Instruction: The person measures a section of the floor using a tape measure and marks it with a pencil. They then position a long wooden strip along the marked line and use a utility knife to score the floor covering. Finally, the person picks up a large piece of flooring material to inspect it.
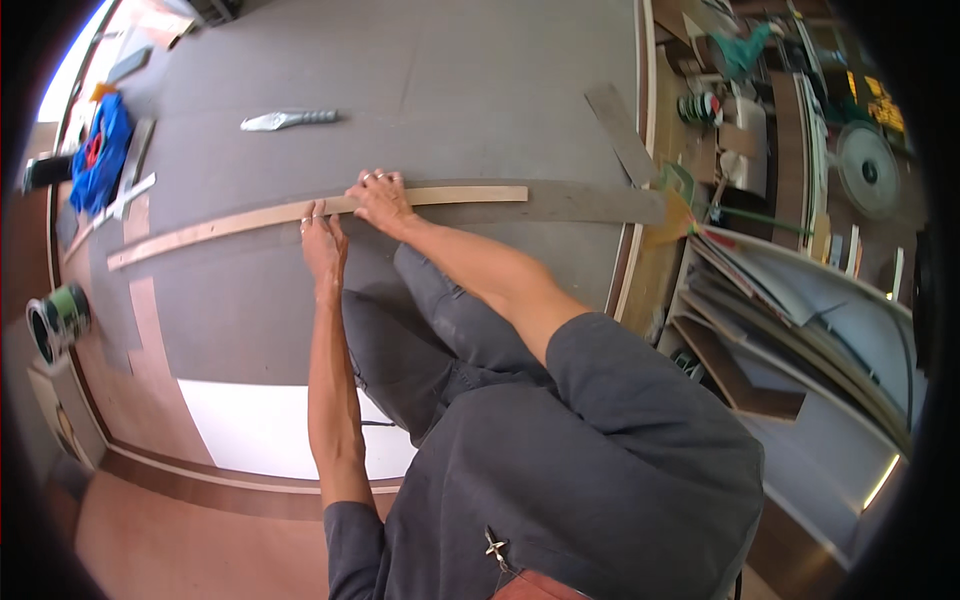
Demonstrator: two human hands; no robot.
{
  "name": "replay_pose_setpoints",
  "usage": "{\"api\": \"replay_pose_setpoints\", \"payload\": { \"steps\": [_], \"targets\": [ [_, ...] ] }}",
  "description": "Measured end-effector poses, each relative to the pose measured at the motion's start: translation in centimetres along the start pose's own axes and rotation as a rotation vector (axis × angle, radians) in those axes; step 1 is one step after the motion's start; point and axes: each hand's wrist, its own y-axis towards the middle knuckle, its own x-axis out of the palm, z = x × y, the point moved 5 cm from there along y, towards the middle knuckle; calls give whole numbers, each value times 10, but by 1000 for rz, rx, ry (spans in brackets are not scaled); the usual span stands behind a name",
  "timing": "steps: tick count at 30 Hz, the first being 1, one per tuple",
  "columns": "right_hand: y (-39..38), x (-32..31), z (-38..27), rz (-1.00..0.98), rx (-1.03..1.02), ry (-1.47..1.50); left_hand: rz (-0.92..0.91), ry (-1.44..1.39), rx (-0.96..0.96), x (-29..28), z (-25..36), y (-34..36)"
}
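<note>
My left hand (pixel 322 242) and my right hand (pixel 381 200) are on a long, pale wooden strip (pixel 213 230) that runs crosswise in front of my knees. The left hand's fingers curl over it near the middle; the right hand grips it a little farther right, fingertips over the far edge. Beneath the strip's right part lies a longer grey-brown strip (pixel 592 202), reaching the board's edge. Beyond them, a silver bladed tool with a grey handle (pixel 288 119) lies on the large grey board (pixel 430 90).
Left: blue bag (pixel 105 140), green tin (pixel 60 320), short strips. Below: white panel (pixel 250 420), reddish plywood strip (pixel 155 350). Right: loose grey strip (pixel 617 130), leaning sheets (pixel 780 330), cans (pixel 700 108), a clear round lid (pixel 866 170) and assorted clutter.
</note>
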Motion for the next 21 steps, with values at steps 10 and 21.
{"api": "replay_pose_setpoints", "payload": {
  "steps": [10, 21],
  "targets": [
    [-69, -56, 87, 220, 147, 410, -171, 384, 181, 3, -4, -5],
    [-421, -43, 483, 873, 1759, 1177, -257, 776, 368, -18, 21, 34]
  ]
}}
